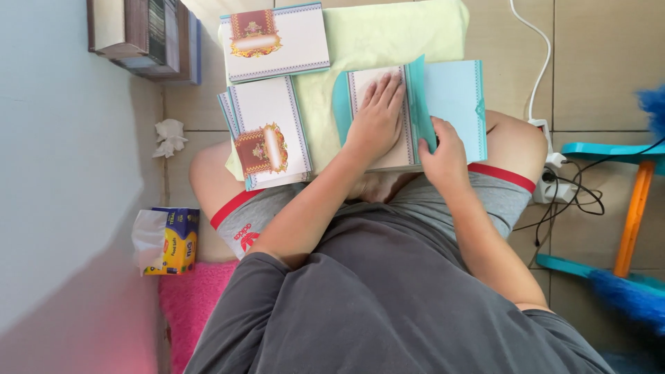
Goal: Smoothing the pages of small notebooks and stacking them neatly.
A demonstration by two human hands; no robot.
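Note:
I sit cross-legged on the floor with a pale green cushion (388, 34) across my lap. On it lies an open teal-bordered card (450, 104). My left hand (377, 114) presses flat on the card's cream inner page, fingers together. My right hand (443, 152) pinches the teal fold at the card's middle edge. To the left rests a stack of closed white cards (267, 131) with a red and gold emblem. A second stack of such cards (273, 41) sits farther up on the cushion.
A tissue box (170, 241) and a crumpled tissue (170, 137) lie on the tiled floor at left, by a pale wall. Stacked books (145, 34) stand at top left. A power strip with cables (554, 180) and a teal-orange stool (623, 201) are at right.

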